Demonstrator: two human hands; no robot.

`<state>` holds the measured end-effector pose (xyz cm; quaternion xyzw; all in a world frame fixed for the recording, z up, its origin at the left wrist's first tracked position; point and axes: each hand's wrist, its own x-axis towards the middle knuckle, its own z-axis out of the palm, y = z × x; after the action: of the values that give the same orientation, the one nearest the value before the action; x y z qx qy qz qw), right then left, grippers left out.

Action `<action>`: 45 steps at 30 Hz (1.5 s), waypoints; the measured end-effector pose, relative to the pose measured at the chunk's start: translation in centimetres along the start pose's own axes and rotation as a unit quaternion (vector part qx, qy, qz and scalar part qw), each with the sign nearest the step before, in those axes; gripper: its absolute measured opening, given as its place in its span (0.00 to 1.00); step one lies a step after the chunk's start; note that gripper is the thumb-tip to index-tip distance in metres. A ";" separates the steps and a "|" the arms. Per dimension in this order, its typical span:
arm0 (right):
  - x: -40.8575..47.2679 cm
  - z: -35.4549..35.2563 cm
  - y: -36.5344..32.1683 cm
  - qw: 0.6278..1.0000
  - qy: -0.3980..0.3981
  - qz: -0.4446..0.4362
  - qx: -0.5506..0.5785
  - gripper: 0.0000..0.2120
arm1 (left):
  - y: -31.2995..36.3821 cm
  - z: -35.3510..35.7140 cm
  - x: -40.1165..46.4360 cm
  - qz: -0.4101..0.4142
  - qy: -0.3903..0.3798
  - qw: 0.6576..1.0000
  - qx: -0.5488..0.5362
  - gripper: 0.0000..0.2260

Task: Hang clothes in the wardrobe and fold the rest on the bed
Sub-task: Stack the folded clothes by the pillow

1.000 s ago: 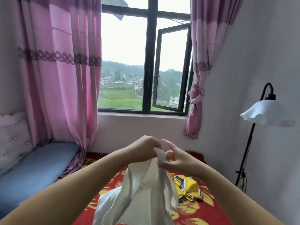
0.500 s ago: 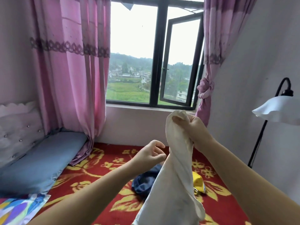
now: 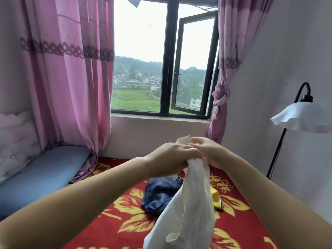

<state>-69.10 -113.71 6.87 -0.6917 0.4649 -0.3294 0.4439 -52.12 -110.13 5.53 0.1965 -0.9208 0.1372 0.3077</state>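
A white garment [image 3: 190, 209] hangs bunched from both my hands above the bed. My left hand [image 3: 172, 157] grips its gathered top from the left. My right hand [image 3: 208, 151] holds the same top edge from the right, the two hands touching. On the red flowered bedspread [image 3: 239, 230] below lie crumpled blue jeans [image 3: 159, 193] and a yellow garment [image 3: 216, 200], partly hidden behind the white cloth. No wardrobe is in view.
A blue pillow [image 3: 39, 175] lies at the left against a padded white headboard [image 3: 16, 139]. Pink curtains [image 3: 71, 78] frame a window with one pane swung open [image 3: 194, 65]. A floor lamp with a white shade [image 3: 301, 117] stands by the right wall.
My right hand has come down from chest height with the white garment. My left hand, free half a second ago, now grips the garment's top beside the right hand.
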 end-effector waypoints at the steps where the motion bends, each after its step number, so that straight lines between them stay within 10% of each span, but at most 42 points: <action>1: 0.0 -0.3 0.7 1.000 0.009 0.026 -0.014 0.13 | -0.1 -0.3 0.3 -0.072 -0.028 0.996 -0.048 0.12; 6: -1.3 -0.7 1.4 0.996 0.080 -0.013 0.035 0.14 | -2.0 -0.9 1.5 -0.317 0.013 0.933 -0.172 0.11; 10: -2.9 1.9 1.2 0.998 -0.016 -0.061 -0.019 0.33 | -4.0 -1.2 2.6 -0.437 0.038 0.868 -0.233 0.13; 15: -1.9 7.4 5.7 0.995 0.020 0.006 -0.101 0.07 | -4.6 -1.6 3.2 -0.457 0.020 0.865 -0.205 0.16; 20: -0.5 4.7 6.7 0.987 0.153 0.018 -0.044 0.07 | -6.2 -4.1 1.3 -0.502 0.021 0.844 -0.189 0.11; 27: 0.8 7.8 4.7 0.982 0.089 -0.127 -0.103 0.10 | -5.7 -5.8 1.0 -0.475 -0.069 0.832 -0.277 0.09; 36: 2.9 0.9 7.5 0.941 0.255 0.002 -0.224 0.13 | -8.8 -8.9 -3.1 -0.486 -0.114 0.864 -0.068 0.19; 45: 0.7 -3.3 0.5 0.953 0.011 -0.177 -0.245 0.13 | -11.5 -8.8 -8.9 -0.563 0.055 0.801 -0.196 0.13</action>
<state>-71.88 -115.43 7.66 -0.8467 0.4063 -0.2865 0.1895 -35.96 -114.60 8.32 0.6079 -0.6371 -0.2331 0.4126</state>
